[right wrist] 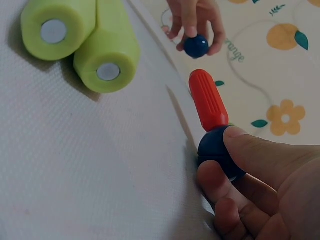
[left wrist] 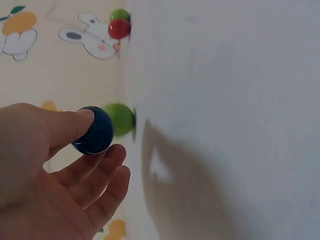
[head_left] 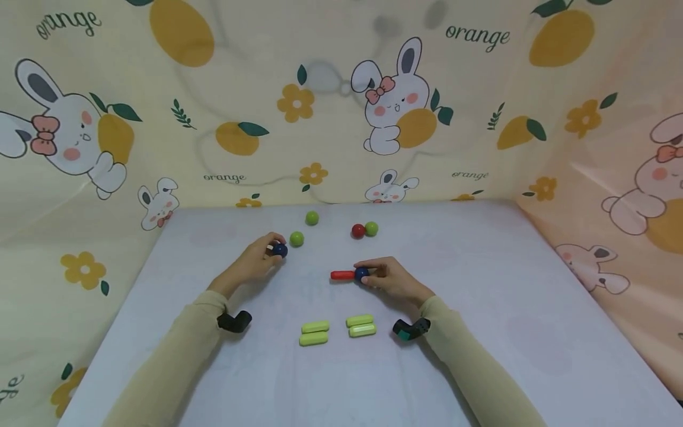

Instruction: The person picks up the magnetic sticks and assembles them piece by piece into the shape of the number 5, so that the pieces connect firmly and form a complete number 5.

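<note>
Pale table [head_left: 480, 308], bunny-print backdrop [head_left: 480, 118]; both hands pinching blue balls.

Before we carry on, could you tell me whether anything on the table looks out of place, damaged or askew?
Nothing stands out. The green sticks lie in two neat pairs, the loose balls rest near the table's far edge, and each hand, left hand and right hand, holds a blue ball; the right one touches a red stick.

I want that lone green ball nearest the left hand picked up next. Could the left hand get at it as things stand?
Probably yes, but not freely: the green ball lies right beside the left hand with nothing between them, yet that hand's fingers already hold a blue ball, so its grip is taken.
</note>
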Motion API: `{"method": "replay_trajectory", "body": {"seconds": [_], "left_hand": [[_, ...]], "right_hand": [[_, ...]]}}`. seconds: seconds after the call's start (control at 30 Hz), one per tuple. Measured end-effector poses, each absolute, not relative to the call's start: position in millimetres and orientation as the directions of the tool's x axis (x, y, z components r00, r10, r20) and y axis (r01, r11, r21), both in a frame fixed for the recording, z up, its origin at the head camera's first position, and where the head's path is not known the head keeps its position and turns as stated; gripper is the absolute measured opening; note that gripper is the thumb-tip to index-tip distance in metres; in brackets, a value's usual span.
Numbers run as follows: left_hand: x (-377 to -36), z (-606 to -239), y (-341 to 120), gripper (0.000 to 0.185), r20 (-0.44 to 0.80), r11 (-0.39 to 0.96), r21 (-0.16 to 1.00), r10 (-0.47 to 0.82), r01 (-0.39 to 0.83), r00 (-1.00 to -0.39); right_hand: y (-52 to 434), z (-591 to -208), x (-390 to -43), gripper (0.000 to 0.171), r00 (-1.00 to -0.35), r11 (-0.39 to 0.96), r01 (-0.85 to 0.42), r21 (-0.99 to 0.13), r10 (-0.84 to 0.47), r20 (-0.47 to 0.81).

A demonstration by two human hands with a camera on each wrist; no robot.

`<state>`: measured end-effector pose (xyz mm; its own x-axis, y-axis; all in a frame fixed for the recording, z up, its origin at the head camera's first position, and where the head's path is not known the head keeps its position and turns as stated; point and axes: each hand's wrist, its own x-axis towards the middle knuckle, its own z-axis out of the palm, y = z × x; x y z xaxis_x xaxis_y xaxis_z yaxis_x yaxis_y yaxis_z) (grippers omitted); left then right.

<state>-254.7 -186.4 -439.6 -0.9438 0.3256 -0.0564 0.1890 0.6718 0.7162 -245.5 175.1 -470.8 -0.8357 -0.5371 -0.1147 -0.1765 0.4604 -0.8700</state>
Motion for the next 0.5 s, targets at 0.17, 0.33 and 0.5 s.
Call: {"method": "replay_trajectory", "body": {"seconds": [0.17,0.33,0.5], "left_hand": [[-250,-434,-174,0.036,-0.019,0.644,0.723,0.381,0.25,-0.925],[-244,-431,-162,0.036,-0.025,0.637,0.723,0.411,0.268,-0.911],[-241,-432,-151,0.036,-0.044,0.62,0.737,0.442,0.27,-0.896]], "right_hand": [[174,-469,-244,0.04,-0.84,0.462,-0.162,-0.872,-0.529,-0.124],[174,-468,-243,0.04,-0.841,0.464,-0.156,-0.872,-0.526,-0.13],[174,-470,-244,0.04,-0.841,0.464,-0.159,-0.871,-0.525,-0.126]]}}
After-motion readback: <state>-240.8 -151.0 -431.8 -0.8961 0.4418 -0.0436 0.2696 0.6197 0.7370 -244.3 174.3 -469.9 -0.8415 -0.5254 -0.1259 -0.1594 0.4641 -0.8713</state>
